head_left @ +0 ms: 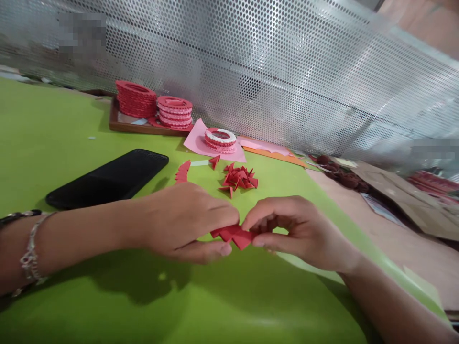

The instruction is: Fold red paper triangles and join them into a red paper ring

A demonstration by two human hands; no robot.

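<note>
The left hand [186,217] and right hand [308,234] grasp a short joined paper strip [239,236] between fingers [274,206]; folded pieces [239,177] lie unjoined.

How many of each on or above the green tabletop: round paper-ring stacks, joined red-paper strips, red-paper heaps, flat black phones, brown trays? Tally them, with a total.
Round stacks of red, pink or white paper rings: 3
Joined red-paper strips: 2
Red-paper heap: 1
Flat black phone: 1
Brown rectangular tray: 1
Total: 8

Bright | soft shadows on tabletop [251,296] | glare on mesh [222,62] | edges blurred
</note>
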